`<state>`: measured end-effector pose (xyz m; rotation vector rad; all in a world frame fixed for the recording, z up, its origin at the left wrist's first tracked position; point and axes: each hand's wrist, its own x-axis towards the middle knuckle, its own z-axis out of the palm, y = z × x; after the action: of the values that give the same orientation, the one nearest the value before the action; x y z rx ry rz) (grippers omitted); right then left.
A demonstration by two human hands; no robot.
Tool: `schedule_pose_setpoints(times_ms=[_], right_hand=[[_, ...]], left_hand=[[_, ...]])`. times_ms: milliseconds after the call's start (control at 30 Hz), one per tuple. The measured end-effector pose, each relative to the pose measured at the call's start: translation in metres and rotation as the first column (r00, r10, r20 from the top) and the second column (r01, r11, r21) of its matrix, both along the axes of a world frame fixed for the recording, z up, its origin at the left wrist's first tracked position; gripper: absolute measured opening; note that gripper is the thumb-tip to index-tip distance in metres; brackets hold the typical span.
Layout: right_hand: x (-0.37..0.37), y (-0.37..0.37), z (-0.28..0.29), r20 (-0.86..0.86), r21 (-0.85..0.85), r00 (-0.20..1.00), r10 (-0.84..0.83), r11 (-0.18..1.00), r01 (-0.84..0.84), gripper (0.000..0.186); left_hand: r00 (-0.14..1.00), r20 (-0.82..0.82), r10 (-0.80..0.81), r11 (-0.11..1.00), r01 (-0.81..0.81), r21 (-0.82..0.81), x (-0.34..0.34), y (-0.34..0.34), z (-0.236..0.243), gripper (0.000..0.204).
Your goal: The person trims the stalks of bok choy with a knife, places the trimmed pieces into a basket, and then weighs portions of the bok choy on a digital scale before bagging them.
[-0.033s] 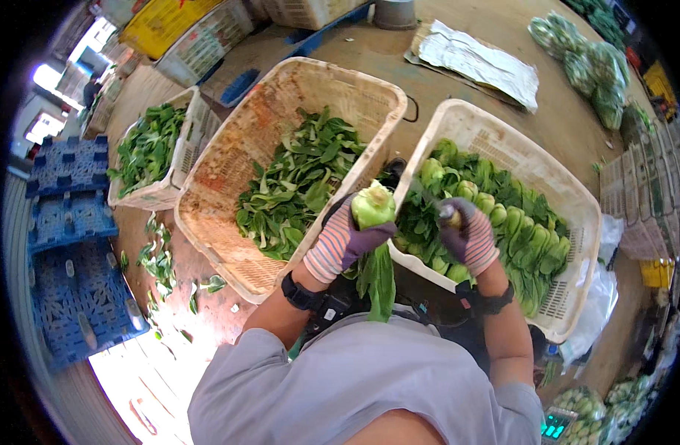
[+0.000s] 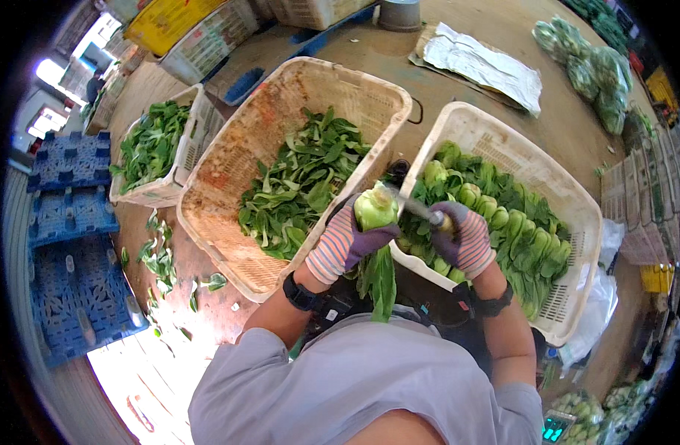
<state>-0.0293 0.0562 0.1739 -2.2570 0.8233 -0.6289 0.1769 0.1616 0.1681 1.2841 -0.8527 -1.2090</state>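
My left hand (image 2: 352, 241), in a striped glove with a purple palm, is wrapped round a head of bok choy (image 2: 375, 210). The pale cut base faces up and the green leaves hang below the fist. A small knife (image 2: 421, 208) is in my right hand (image 2: 462, 236), gloved the same way; its blurred blade points left and reaches the base of the bok choy. Whether it is cutting in, I cannot tell. Behind my right hand, a cream crate (image 2: 588, 245) holds rows of bok choy heads (image 2: 514, 233). Loose leaves (image 2: 299, 182) fill the bottom of a stained crate (image 2: 229, 167) by my left hand.
A smaller crate of greens (image 2: 156, 144) stands at the far left, near blue plastic pallets (image 2: 77, 297). Leaves (image 2: 158, 259) are scattered on the floor. Ahead lies a white sheet (image 2: 482, 65); bagged vegetables (image 2: 596, 70) and stacked crates (image 2: 640, 193) line the right side.
My right hand has shifted slightly left and turned, bringing the knife blade to the bok choy's base. My left hand keeps its grip on the bok choy.
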Motion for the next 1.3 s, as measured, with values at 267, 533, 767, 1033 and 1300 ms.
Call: schedule_pose_setpoints(times_ms=[267, 533, 767, 1033, 1300], right_hand=[[0.071, 0.009, 0.033, -0.199, -0.295, 0.952, 0.231, 0.913, -0.283, 0.032], [0.153, -0.013, 0.009, -0.258, -0.417, 0.956, 0.137, 0.877, -0.238, 0.022], [0.100, -0.103, -0.069, 0.056, 0.299, 0.966, -0.251, 0.928, 0.223, 0.036], [-0.167, -0.138, -0.188, -0.634, 0.166, 0.242, -0.734, 0.176, 0.970, 0.034], [-0.073, -0.136, -0.149, -0.390, 0.088, 0.660, -0.642, 0.688, 0.721, 0.056]], left_hand=[[0.946, 0.290, 0.148, 0.989, -0.148, -0.022, 0.024, 0.019, 0.014, 0.039], [0.736, 0.496, 0.461, 0.887, -0.399, -0.233, 0.060, 0.055, 0.035, 0.054], [0.849, 0.139, 0.510, 0.848, -0.470, -0.245, 0.077, 0.048, 0.026, 0.050], [0.955, -0.279, 0.101, 0.975, -0.151, -0.164, 0.063, -0.003, 0.021, 0.069], [0.844, -0.533, -0.050, 0.985, 0.131, 0.115, 0.023, -0.093, 0.022, 0.064]])
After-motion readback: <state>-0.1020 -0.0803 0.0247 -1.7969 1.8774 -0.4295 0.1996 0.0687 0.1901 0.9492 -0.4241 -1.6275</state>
